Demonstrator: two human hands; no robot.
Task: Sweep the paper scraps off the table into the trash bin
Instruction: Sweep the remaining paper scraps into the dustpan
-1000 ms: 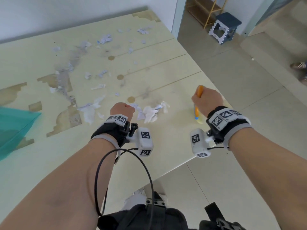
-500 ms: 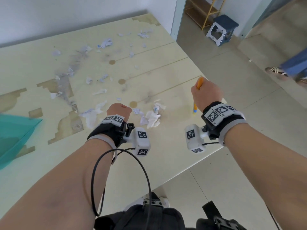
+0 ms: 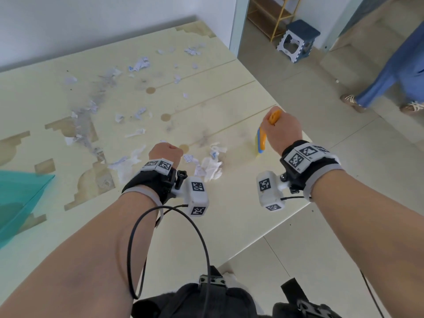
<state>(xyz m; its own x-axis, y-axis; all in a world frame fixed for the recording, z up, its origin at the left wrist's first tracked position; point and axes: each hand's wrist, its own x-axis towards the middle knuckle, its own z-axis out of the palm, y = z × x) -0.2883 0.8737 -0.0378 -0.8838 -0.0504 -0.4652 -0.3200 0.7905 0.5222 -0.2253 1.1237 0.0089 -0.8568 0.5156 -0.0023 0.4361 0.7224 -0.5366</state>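
Mid-sweep: right hand (image 3: 282, 131) fisted around brush (image 3: 262, 140), right of scrap pile (image 3: 210, 165); left hand (image 3: 165, 153) fisted, contents unclear. Next: push pile left toward bin (image 3: 16, 203).

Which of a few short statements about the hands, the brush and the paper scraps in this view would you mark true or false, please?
1. The right hand grips an orange-handled brush. True.
2. The left hand holds the brush. False: it is a closed fist with no tool visible in it.
3. Paper scraps lie on the table between the hands. True.
4. The table has been swept clean. False: scraps are scattered toward the far edge too.
5. A teal object shows at the left edge. True.
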